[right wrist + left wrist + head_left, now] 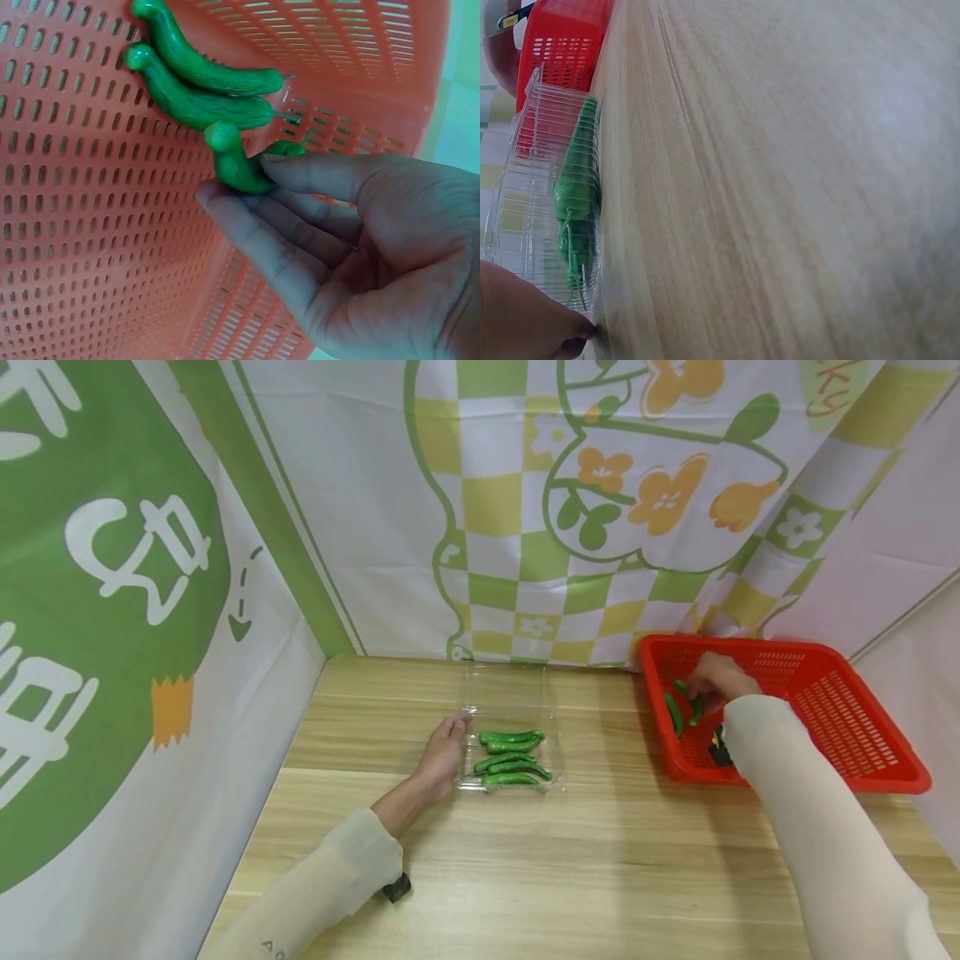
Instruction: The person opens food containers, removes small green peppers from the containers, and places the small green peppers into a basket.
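In the head view, my right hand [718, 681] reaches into a red plastic basket [817, 768]. The right wrist view shows thumb and fingers of that hand [360, 255] pinching a green chili pepper [238, 166]. Beside it, two more green peppers [199, 101] lie on the basket's slotted floor. My left hand [442, 756] holds the left edge of a clear plastic box [506, 689], whose lid stands open toward the back. Several green peppers [512, 768] lie crosswise inside the box. Up close, the left thumb [525, 322] sits at the box's near end.
The box and basket stand on a wooden table [525, 868], the basket at the right. Printed cloth [525, 510] hangs behind the table and another sheet [247, 710] at the left. A small black object [397, 887] shows at the left cuff, another dark one [720, 747] near the right wrist.
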`<state>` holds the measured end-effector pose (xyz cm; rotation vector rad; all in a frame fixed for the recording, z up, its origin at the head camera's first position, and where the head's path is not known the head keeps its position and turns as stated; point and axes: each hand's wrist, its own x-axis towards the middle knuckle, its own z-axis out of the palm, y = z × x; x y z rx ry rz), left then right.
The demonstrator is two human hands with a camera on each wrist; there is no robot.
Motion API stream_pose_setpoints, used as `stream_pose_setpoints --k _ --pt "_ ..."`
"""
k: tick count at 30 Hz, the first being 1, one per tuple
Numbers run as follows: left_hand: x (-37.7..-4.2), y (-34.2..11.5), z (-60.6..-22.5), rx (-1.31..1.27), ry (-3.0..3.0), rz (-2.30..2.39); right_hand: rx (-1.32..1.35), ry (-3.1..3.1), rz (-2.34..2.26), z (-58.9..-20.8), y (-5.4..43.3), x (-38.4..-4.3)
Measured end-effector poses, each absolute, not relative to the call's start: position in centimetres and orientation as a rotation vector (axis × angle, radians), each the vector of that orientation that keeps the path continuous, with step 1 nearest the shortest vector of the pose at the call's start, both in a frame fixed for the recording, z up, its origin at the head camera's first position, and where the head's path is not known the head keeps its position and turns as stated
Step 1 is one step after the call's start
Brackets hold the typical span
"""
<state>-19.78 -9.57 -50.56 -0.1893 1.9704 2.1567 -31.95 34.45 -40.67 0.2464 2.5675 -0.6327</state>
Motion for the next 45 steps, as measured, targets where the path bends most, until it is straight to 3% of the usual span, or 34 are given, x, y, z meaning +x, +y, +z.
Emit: stream_pose_setpoints --k 19,45 --pt "-19.7 -9.4 -50.4 -0.205 1.977 2.161 0.259 2.478 -0.660 -41.5 33.9 -32.1" --pt "-19.9 -9.4 -50.8 -0.203 1.992 2.150 0.187 2.616 -0.587 -39.8 34.8 -32.3"
